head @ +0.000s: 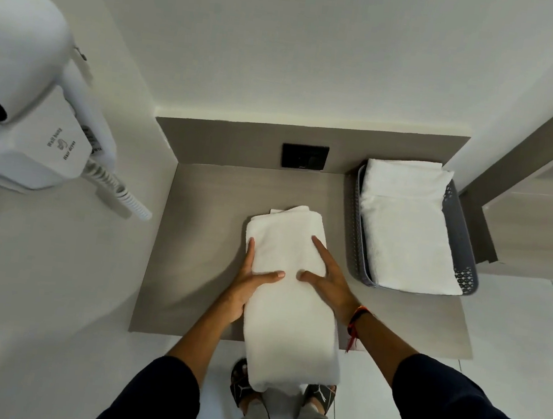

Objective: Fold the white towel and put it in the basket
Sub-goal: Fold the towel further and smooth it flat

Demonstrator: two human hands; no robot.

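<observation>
Your left hand and right hand lie open, palms pressed flat on the folded white towel between them, grasping nothing. It lies on the worktop, overhanging the edge nearest you. The basket sits beyond your right hand.

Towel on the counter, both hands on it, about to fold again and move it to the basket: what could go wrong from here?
1. The white towel overhangs the counter edge toward the person; if the left hand and right hand lift off, it could slide to the floor.
2. The basket already holds folded towels filling it above the rim, so another could sit unstable or topple.
</observation>
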